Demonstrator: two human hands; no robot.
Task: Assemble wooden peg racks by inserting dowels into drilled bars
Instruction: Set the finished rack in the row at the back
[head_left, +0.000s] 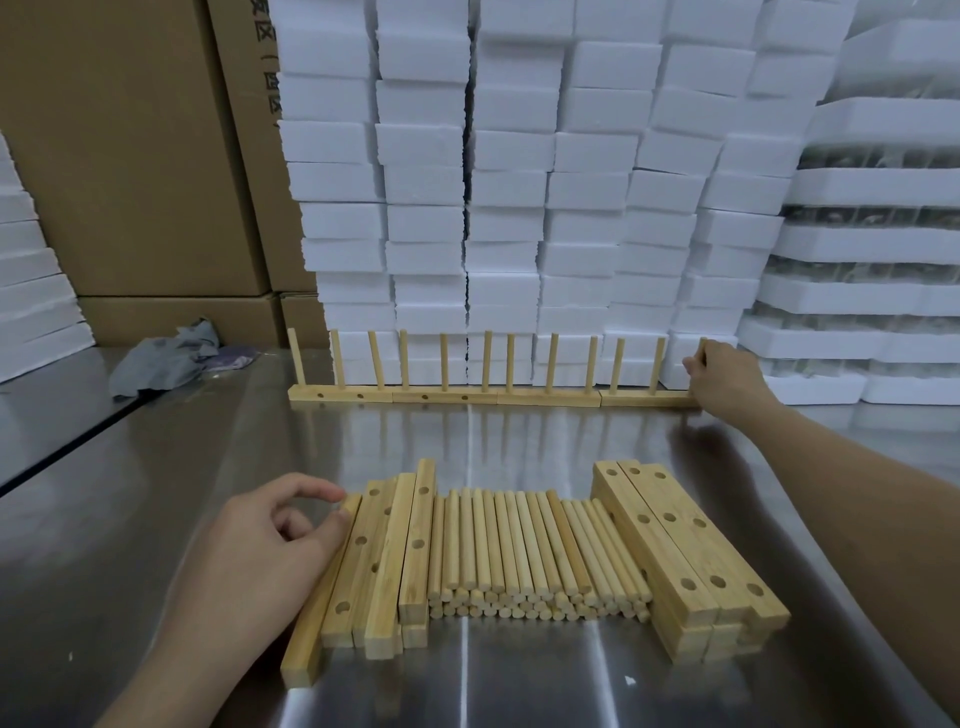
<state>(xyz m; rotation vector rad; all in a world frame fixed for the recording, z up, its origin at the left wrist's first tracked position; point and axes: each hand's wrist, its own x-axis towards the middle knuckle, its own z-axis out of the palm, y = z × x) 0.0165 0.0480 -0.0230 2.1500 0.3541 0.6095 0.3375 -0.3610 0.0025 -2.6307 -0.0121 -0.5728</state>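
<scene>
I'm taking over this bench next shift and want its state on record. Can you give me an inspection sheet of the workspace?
Surface: steel table, shiny and reflective.
Job's things: four finished racks in a row at the far edge, three pegs each; loose dowels piled in the near centre; drilled bars stacked on either side of them.
Clutter: crumpled grey cloth at far left.
Grippers: left hand pinches the far end of the outermost bar; right hand grips the end peg of the rightmost rack.
Cables: nothing seen.
Surroundings: white foam blocks stacked behind, cardboard boxes to the left, foam trays to the right.
</scene>
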